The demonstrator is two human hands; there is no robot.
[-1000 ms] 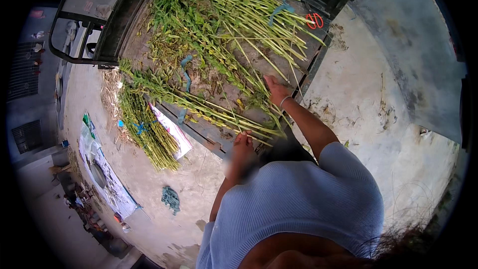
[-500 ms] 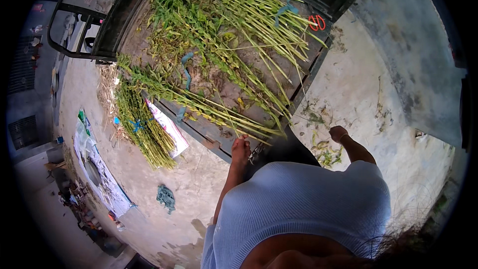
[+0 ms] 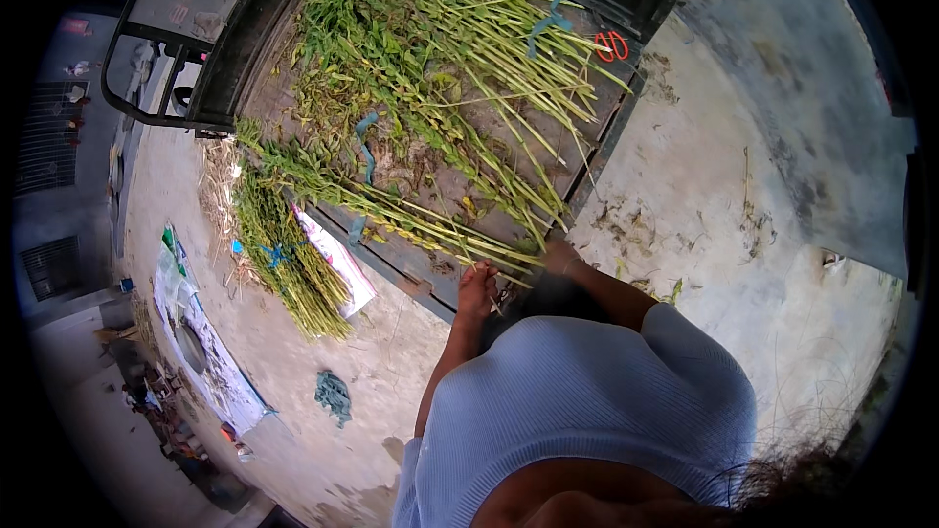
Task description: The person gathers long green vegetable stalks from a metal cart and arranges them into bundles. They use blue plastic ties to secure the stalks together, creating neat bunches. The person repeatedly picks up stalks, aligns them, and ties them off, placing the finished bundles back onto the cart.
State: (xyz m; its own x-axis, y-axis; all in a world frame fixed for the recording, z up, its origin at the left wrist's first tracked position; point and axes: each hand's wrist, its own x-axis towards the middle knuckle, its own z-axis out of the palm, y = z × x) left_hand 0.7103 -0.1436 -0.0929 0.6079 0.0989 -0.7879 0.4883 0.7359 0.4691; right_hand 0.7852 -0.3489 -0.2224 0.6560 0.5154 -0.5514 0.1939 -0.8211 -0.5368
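On the dark cart bed (image 3: 411, 286) lie long green leafy stalks (image 3: 391, 68), leafy tops to the left and bare cut ends to the right. My left hand (image 3: 476, 287) is closed on a thin plant stalk at the bed's near edge, and a short end of it pokes out below the fingers. My right hand (image 3: 561, 257) is beside the cut ends of the nearest stalks, smeared by motion, so its fingers do not show clearly. Blue-green strips (image 3: 366, 147) of cloth or plastic lie among the stalks.
Red-handled scissors (image 3: 611, 46) lie at the bed's far right corner. A tied bundle of stalks (image 3: 286, 259) rests on the floor at left, by a white sheet (image 3: 337, 259). Black rails (image 3: 210, 88) border the bed. Leaf scraps (image 3: 626, 225) litter the concrete at right.
My right hand has swung in from the far right, where it was beside a leafy sprig over the floor, to the stalk ends. My left hand has stayed nearly in place.
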